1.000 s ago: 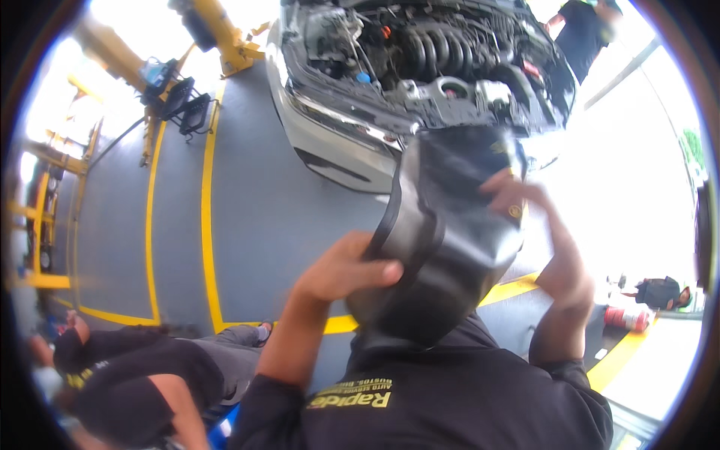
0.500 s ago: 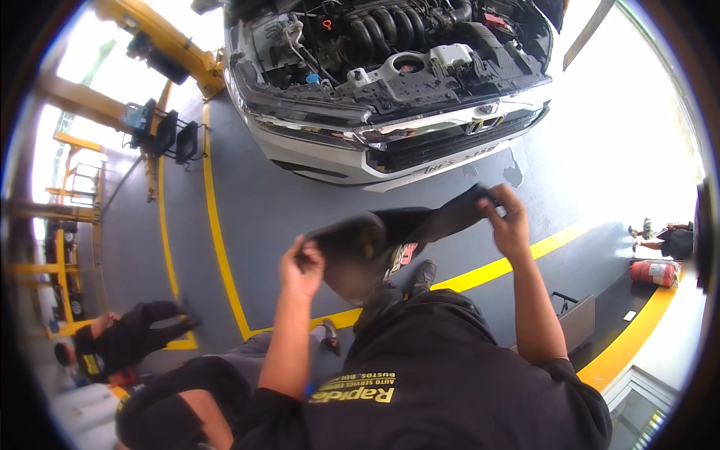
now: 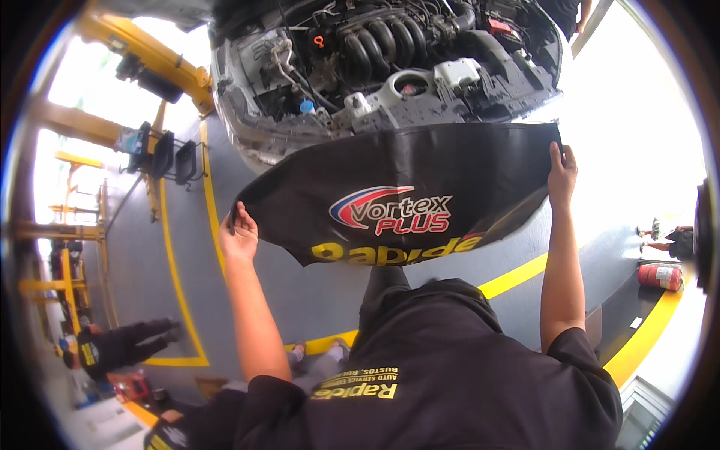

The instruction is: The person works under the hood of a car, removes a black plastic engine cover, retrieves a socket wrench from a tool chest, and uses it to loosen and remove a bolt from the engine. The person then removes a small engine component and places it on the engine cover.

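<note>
Stretched out between my two hands is a black fender cover (image 3: 480,180) with coloured lettering on its face. My left hand (image 3: 240,234) pinches its left corner, fingers closed on the edge. At the upper right corner, my right hand (image 3: 561,174) grips the other end. The cover hangs before the front of a car (image 3: 255,127) and hides most of its bumper and grille. Above the cover's top edge the engine bay (image 3: 390,45) lies open, with the engine and hoses exposed.
Yellow lift posts (image 3: 142,45) stand to the left of the car. One person in dark clothes (image 3: 112,349) is at the far left, and another (image 3: 202,420) is close by at lower left. A red cylinder (image 3: 660,276) lies at the right by a yellow-edged ledge.
My hands have moved apart and upward, spreading the crumpled cover nearly flat. The car's front sits closer, and its bumper is now largely hidden. The nearby person at lower left has shifted downward.
</note>
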### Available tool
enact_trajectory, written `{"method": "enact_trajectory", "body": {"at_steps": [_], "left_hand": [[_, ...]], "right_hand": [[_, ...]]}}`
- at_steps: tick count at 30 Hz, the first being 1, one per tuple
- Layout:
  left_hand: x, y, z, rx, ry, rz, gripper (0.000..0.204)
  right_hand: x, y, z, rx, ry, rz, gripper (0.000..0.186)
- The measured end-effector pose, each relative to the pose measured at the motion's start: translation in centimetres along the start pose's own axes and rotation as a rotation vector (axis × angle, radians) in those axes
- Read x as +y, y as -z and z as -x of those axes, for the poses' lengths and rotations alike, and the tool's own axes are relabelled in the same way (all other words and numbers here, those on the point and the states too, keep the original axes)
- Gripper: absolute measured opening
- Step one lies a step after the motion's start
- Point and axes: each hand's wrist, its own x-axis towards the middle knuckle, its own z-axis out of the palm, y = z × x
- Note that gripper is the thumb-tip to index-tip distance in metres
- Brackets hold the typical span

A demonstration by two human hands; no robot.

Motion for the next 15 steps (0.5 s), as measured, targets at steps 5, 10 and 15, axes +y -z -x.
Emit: {"method": "enact_trajectory", "body": {"at_steps": [5,10,15], "left_hand": [[-0.2,-9.0,-11.4,-0.187,-0.028,-0.097,0.048],[-4.2,-14.0,-14.1,-0.094,-0.071,-0.778,0.065],[-8.6,-16.6,-12.7,-0.497,-0.33,-1.177,0.021]], "right_hand": [[-0.9,-8.7,-10.1,0.141,0.167,0.132,0.048],[-0.9,-16.8,-15.1,0.087,0.035,0.312,0.033],[-3.6,-24.1,-8.8,-0.264,0.201,0.53,0.034]]}}
